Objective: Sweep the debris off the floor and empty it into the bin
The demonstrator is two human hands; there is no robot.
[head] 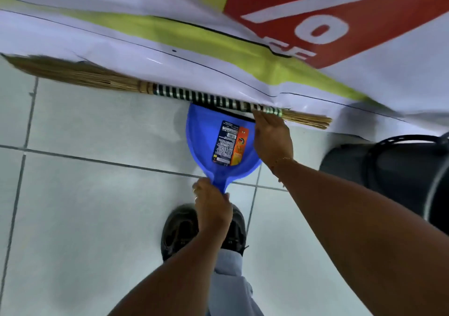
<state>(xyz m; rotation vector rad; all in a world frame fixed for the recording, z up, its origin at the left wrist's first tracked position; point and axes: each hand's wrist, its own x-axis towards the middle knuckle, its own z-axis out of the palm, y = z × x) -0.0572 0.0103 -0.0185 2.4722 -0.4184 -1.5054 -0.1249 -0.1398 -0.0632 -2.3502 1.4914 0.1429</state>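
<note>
Both hands low: dustpan point(220, 143), broom point(170, 92).

Your left hand point(212, 206): fingers curled shut, arm extended forward; your right hand point(273, 138): flat, fingers extended, palm down.

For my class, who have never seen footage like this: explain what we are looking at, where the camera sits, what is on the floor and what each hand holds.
There is no machine here. A person wears one camera on the head, looking down at their own arms and shoes. The left hand grips the handle of a blue dustpan set on the tiled floor. The right hand rests open by the striped handle of a straw broom, which lies along the edge of a printed banner. A dark bin stands to the right. The picture is too blurred to show any debris.
</note>
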